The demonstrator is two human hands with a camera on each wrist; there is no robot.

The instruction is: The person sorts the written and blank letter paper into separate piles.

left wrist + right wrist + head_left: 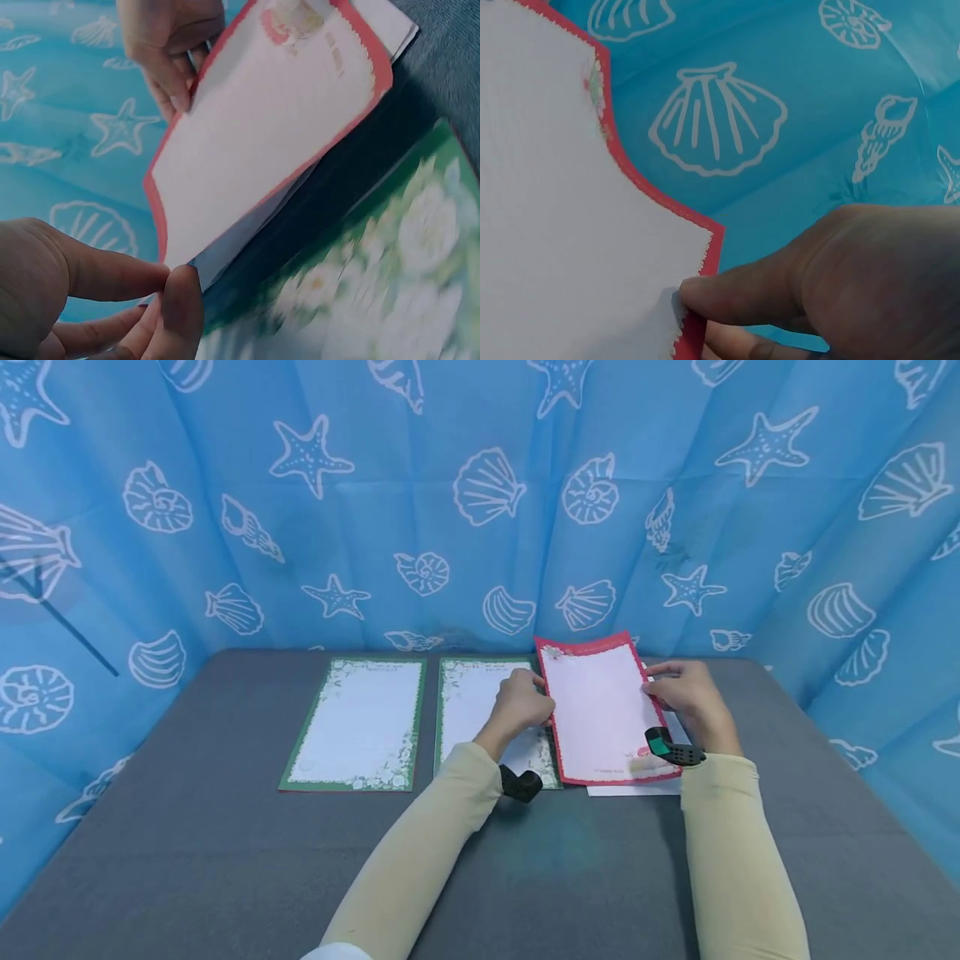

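Observation:
A red-bordered sheet of paper [600, 710] is held up and slightly bowed between both hands, tilted over the right part of the table. My left hand [521, 700] pinches its left edge between thumb and fingers, as the left wrist view shows closely. On the opposite edge, my right hand [688, 693] grips with the thumb [727, 300] on the printed face and fingers behind. Beneath it lies a white sheet [630, 790], mostly covered. A green-bordered sheet with white flowers [468, 718] lies just left, partly hidden by the left hand.
A second green-bordered sheet [356, 727] lies flat farther left on the dark grey table [187, 827]. Behind the table hangs a blue curtain [420, 527] with white shell and starfish drawings. Each wrist carries a black strap.

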